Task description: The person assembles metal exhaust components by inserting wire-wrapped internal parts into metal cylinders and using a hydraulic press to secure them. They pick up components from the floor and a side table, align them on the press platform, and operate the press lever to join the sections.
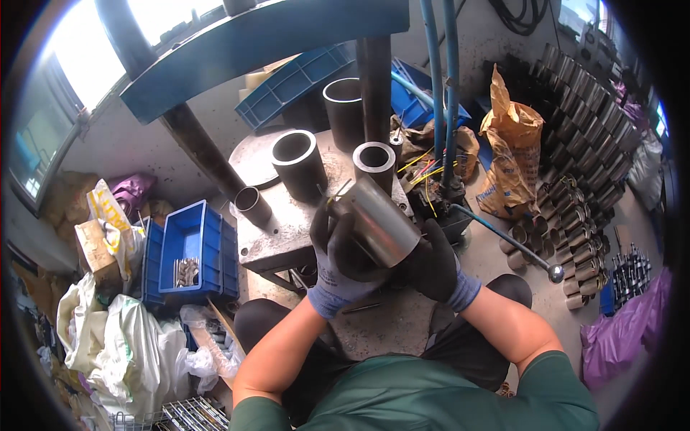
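Observation:
A shiny metal cylinder lies tilted between my two gloved hands, above the front edge of the press table. My left hand, in a grey glove with a dark palm, wraps round its left side. The dark-gloved fingers of my right hand close on its lower right end. Just beyond stand a thick-walled steel ring, a wider dark sleeve and a taller tube. A smaller sleeve sits at the table's left corner.
A blue press frame spans overhead on dark columns. On the right, a ball-ended lever reaches out near stacked metal cylinders and a torn paper sack. Left of the table are a blue crate and white sacks.

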A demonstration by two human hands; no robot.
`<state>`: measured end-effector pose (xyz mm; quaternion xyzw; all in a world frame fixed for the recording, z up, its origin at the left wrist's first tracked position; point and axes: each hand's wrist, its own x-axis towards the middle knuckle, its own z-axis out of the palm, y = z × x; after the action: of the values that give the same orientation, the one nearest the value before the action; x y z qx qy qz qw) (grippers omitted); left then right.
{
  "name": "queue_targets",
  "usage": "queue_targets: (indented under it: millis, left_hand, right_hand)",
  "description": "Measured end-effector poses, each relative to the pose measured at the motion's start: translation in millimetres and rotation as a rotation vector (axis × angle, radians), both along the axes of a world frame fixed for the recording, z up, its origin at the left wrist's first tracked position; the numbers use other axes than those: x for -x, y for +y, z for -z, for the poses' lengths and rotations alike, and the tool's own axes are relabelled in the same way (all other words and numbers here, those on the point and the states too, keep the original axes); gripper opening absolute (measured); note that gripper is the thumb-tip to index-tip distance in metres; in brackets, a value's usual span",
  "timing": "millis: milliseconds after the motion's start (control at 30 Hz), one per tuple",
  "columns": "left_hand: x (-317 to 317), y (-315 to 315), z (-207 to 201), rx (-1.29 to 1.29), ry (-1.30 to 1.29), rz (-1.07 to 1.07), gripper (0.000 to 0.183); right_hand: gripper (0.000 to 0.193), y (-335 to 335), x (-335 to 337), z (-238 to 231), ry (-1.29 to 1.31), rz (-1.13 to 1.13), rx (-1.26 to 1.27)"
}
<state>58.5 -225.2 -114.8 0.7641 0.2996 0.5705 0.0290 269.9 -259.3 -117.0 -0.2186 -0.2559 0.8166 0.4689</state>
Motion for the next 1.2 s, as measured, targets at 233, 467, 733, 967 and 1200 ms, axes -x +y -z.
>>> queue_targets:
  millis: [233, 467, 733, 967, 1200]
  left_hand:
    - [-31.0, 2.3, 39.8, -0.230, 0.120, 0.119, 0.092]
    - [-18.7, -4.7, 30.9, -0.080, -0.095, 0.186, 0.085]
    - [-1.5, -12.8, 22.8, 0.378, -0.053, 0.224, 0.098]
    - [3.7, -17.4, 15.8, 0.441, -0.155, 0.409, 0.066]
    - [15.2, -13.8, 9.2, 0.562, -0.285, 0.366, 0.020]
  right_hand:
    - [0.085, 1.9, -7.7, 24.9, 0.271, 0.000, 0.136]
    - [0.081, 14.7, -12.9, 18.2, 0.048, 0.280, 0.088]
    - [0.083, 14.1, -11.3, 29.9, 0.075, 0.209, 0.030]
    - [0.078, 15.8, -15.1, 42.4, -0.061, 0.197, -0.012]
    - [0.078, 13.2, -23.8, 53.2, 0.075, 0.190, 0.101]
